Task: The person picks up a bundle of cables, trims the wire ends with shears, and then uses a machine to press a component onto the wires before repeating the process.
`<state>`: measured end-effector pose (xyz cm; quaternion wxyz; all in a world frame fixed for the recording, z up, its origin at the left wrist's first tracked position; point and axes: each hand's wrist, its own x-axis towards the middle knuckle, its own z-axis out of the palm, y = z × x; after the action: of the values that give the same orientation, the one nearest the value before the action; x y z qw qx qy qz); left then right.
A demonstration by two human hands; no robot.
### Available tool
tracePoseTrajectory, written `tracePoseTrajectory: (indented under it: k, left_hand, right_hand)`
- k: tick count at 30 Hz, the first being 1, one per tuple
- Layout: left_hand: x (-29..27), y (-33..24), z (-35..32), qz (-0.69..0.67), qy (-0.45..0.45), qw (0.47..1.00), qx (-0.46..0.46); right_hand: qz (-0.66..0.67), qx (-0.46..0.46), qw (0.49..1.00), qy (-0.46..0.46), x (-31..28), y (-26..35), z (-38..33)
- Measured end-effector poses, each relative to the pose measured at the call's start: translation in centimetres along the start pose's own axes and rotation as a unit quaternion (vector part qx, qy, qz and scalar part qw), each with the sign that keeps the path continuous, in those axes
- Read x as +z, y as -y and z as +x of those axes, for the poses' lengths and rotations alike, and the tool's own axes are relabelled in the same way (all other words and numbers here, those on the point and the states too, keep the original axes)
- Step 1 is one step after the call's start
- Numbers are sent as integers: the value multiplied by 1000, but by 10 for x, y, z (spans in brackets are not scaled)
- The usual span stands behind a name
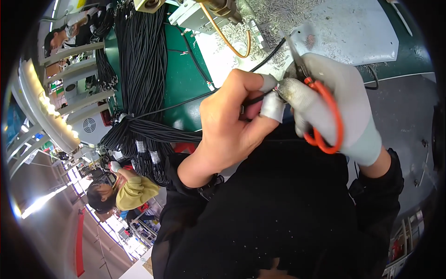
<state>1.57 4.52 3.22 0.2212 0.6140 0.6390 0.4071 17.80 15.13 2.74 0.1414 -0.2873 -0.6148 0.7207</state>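
My left hand (227,118) is bare apart from white covers on the thumb and a fingertip. It is closed in a pinch on a thin black cable (183,101), near the cable's end. My right hand (344,100), in a whitish glove, grips scissors (337,122) with orange handles. Their metal blades point up and away from me, over the white board. The gloved thumb and fingertips meet the left fingertips at the cable end. Fine detail of that end is mostly hidden between the fingers.
Long bundles of black cable (139,60) lie on the green table (179,116) at the left. A machine (190,18) with a brown hose stands at the far side. Small metal clippings cover much of a white board (371,35). Other people are at the left.
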Motion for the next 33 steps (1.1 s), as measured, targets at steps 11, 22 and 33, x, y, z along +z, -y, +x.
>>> tracePoseTrajectory:
  k: [11,22,33]
  left_hand:
    - [16,-26,12,-202,5,964,-173]
    - [13,-12,5,-31,13,999,-16]
    - [12,3,-3,-90,-11,990,-107]
  right_hand:
    - [-484,-264,821,-149,-5,-22,-26]
    - [-198,-213,950,-117,6,-22,-25]
    - [-401,-297,842,-207,17,-33,-7]
